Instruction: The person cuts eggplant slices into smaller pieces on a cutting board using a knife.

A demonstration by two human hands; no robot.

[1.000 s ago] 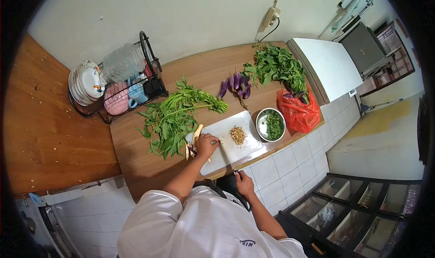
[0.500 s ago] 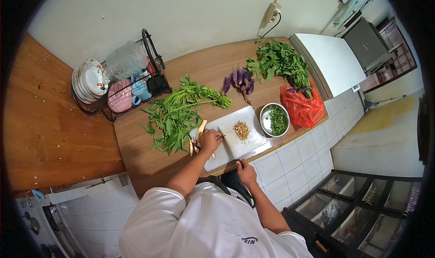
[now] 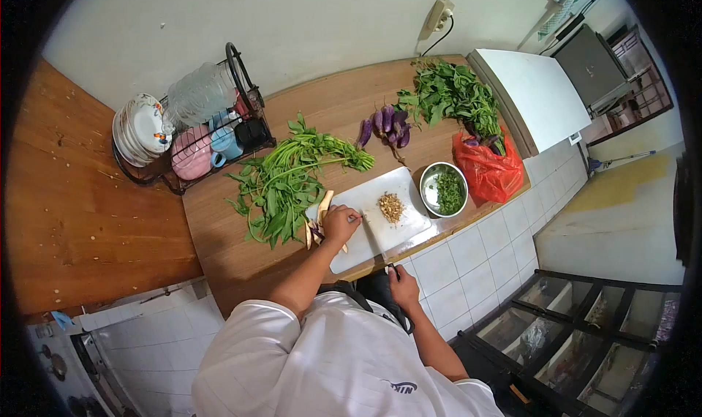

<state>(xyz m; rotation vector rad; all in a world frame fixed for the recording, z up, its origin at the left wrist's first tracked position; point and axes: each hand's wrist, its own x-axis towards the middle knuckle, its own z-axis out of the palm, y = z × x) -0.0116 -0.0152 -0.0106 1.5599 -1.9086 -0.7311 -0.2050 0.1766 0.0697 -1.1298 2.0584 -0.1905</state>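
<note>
A white cutting board (image 3: 349, 254) lies at the table's front edge with a small heap of chopped pale-brown bits (image 3: 390, 208) on it. My right hand (image 3: 403, 285) is closed round the dark handle of a knife, just off the front edge of the board. The knife's blade (image 3: 373, 235) reaches over the board toward my left fingertips. My left hand (image 3: 341, 225) rests on the board with its fingers pinched; whatever they hold is too small to make out. Pale cut strips (image 3: 325, 206), some with purple skin, lie beside and under that hand.
Leafy green stems (image 3: 281, 183) lie left of the board, purple eggplants (image 3: 387, 127) behind it. A metal bowl (image 3: 431, 211) of chopped greens stands at right, near a red plastic bag (image 3: 486, 175) and more leafy greens (image 3: 453, 99). A dish rack (image 3: 252, 99) stands back left.
My right hand and the knife have shifted slightly down and to the right. My left hand stays in nearly the same place, its fingertips a little further right. The chopped heap looks the same.
</note>
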